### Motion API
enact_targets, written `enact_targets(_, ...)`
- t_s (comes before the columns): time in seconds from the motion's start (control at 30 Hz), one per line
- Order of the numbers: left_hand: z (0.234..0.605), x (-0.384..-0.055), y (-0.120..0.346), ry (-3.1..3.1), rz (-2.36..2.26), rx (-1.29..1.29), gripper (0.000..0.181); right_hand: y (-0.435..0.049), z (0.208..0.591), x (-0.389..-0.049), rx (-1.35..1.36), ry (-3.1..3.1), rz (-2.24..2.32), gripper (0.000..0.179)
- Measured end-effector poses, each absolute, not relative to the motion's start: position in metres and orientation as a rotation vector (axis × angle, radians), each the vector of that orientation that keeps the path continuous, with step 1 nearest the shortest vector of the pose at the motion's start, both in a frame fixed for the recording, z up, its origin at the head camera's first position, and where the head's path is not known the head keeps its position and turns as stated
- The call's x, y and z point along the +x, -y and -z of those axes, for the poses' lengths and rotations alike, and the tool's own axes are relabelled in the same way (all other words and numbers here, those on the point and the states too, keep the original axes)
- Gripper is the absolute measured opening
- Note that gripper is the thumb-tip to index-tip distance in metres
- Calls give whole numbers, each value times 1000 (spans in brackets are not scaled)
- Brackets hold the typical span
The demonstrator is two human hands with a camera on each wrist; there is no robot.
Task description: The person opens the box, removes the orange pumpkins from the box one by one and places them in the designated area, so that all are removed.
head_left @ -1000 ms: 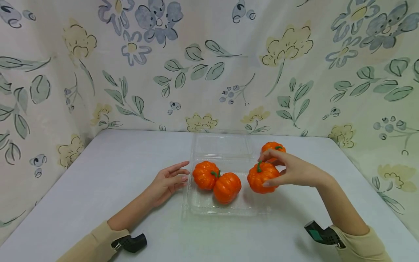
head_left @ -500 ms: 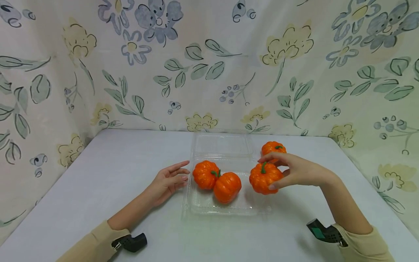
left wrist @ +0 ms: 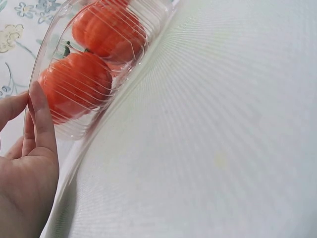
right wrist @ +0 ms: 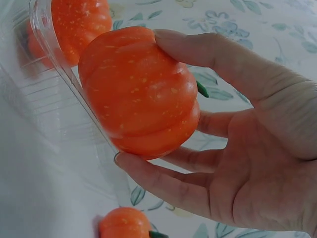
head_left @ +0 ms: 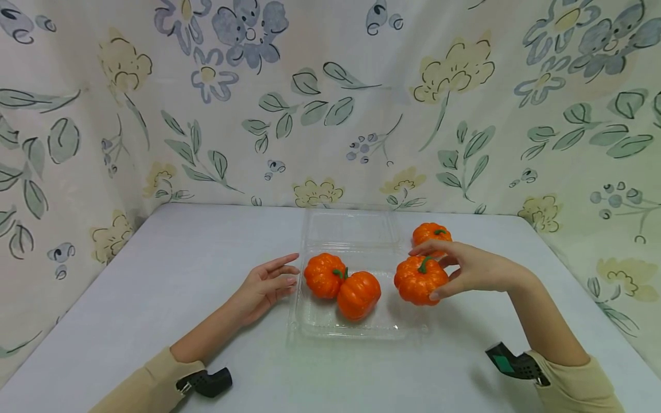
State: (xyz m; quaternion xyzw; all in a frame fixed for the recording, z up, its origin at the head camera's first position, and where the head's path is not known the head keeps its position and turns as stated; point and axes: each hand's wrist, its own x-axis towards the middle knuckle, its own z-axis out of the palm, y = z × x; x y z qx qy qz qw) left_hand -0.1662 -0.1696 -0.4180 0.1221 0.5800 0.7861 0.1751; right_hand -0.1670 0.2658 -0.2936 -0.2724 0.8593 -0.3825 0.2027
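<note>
My right hand [head_left: 470,267] holds an orange toy pumpkin [head_left: 420,281] with a green stem over the right side of a clear plastic clamshell box [head_left: 320,330]. In the right wrist view, thumb and fingers grip this pumpkin [right wrist: 138,94] on opposite sides, right beside the box wall. Two more pumpkins lie in the box, one at the left [head_left: 324,276] and one nearer the middle [head_left: 358,296]. My left hand [head_left: 263,292] lies at the box's left side, fingers fairly straight. In the left wrist view its fingertips [left wrist: 37,94] are right at the clear rim.
Another orange pumpkin [head_left: 431,232] stands on the white table [head_left: 206,258] behind my right hand. The box's clear lid [head_left: 351,228] lies folded back, away from me. A floral cloth [head_left: 330,115] hangs behind the table and along both sides.
My right hand has shifted slightly right with the pumpkin, whose stem now leans to the right. The left hand and the pumpkins in the box have stayed put.
</note>
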Motion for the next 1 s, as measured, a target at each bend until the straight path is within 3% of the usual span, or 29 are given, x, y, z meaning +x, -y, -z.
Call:
enact_targets(0.43,418,-166,170,-1641,-2229,329,61,-273,298,-173,-828,-2350,1149,64)
enact_targets(1.0,416,-165,169,-1626,-2239,314,61,-291,293,-177,-660,-2527,1142,66)
